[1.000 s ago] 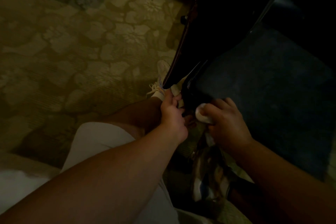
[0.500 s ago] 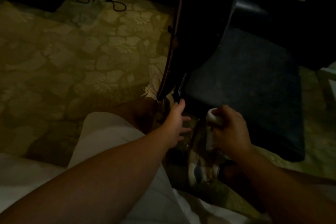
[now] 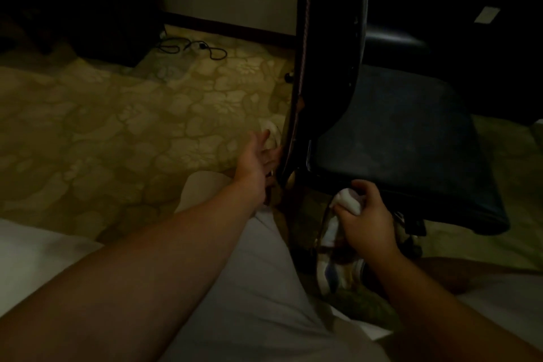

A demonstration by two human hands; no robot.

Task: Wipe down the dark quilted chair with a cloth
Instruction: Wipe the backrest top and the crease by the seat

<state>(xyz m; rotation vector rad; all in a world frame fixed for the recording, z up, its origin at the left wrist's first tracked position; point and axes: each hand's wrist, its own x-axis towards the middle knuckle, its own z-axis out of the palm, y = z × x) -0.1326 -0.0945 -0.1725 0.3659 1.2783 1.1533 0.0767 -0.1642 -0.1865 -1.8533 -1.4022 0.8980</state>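
The dark chair stands in front of me, its backrest seen edge-on and rising to the top of the view, its flat dark seat to the right. My right hand grips a small wadded white cloth just under the seat's near left corner. My left hand is open with fingers spread, beside the lower edge of the backrest; whether it touches is unclear. The room is dim.
Patterned beige carpet covers the floor. A black cable lies by the wall at the back. My legs in light shorts fill the bottom, with a sneaker below the seat. Dark furniture stands at the far left.
My left hand has let go of the chair's lower corner and opened, moving up and left. My right hand with the cloth dropped below the seat edge. My view tilted upward.
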